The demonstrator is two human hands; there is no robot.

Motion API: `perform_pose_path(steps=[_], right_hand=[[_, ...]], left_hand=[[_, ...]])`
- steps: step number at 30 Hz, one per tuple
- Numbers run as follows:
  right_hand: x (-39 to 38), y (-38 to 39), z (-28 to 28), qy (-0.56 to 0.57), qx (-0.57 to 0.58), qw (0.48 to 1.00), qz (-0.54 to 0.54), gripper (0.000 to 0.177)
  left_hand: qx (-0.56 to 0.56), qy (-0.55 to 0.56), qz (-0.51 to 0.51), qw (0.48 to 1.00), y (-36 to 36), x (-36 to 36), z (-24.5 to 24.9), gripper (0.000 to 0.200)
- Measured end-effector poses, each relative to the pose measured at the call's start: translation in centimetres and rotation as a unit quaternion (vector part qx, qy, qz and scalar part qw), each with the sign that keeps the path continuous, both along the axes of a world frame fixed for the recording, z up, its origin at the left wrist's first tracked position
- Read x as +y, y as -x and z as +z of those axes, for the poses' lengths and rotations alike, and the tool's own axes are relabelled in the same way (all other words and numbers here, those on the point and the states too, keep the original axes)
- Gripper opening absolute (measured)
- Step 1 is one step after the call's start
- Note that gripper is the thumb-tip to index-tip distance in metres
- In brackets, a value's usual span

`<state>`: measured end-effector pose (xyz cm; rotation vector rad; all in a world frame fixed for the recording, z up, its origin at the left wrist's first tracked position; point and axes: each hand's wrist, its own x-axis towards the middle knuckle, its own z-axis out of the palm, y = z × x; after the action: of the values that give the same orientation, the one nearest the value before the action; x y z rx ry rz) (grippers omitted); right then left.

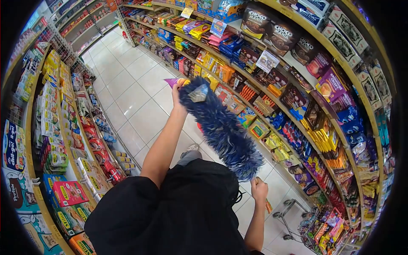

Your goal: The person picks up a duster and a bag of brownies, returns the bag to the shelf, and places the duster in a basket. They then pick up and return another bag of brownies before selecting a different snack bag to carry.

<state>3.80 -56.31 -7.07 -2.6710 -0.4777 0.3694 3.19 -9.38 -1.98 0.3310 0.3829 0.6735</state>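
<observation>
A long fluffy dark-blue duster (225, 131) stretches across the middle of the head view, tilted from upper left to lower right. My right hand (259, 189) is wrapped round its handle at the lower end, and an orange-brown tip (268, 207) shows below the fist. My left hand (177, 95) is closed on a purple and yellow packet (171, 81) beside the duster's upper end, whose fluff partly hides the fingers. A small silvery-grey patch (199, 92) shows against the fluff near that end.
Shelves of packaged sweets and biscuits (272, 102) curve along my right. Boxes and pouches fill the shelf (70, 193) on my left. A wheeled metal cart (293, 212) stands at lower right by a basket of packets (329, 231). White floor tiles (127, 80) run between.
</observation>
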Motion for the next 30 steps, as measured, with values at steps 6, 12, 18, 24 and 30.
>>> perform_pose_path(steps=[6,12,18,24,30], right_hand=[[1.3,-0.4,0.8,0.071,-0.019,0.994,-0.076,0.048],[3.1,-0.7,1.3,-0.047,0.020,0.994,-0.093,0.048],[7.6,-0.9,4.7,-0.070,0.001,0.997,0.007,0.047],[8.2,-0.9,5.0,-0.058,0.012,0.998,0.036,0.046],[9.4,-0.8,3.4,-0.118,0.010,0.993,0.025,0.045]], left_hand=[[0.157,-0.121,0.173,0.965,-0.9,-1.3,2.0,0.054],[0.219,-0.242,0.189,0.926,-0.4,-3.6,1.8,0.076],[0.187,-0.258,0.011,0.948,-1.4,-5.6,-3.3,0.051],[0.054,-0.069,-0.133,0.987,0.1,-5.0,-2.2,0.040],[0.353,-0.330,-0.265,0.835,1.0,-9.0,-5.6,0.030]])
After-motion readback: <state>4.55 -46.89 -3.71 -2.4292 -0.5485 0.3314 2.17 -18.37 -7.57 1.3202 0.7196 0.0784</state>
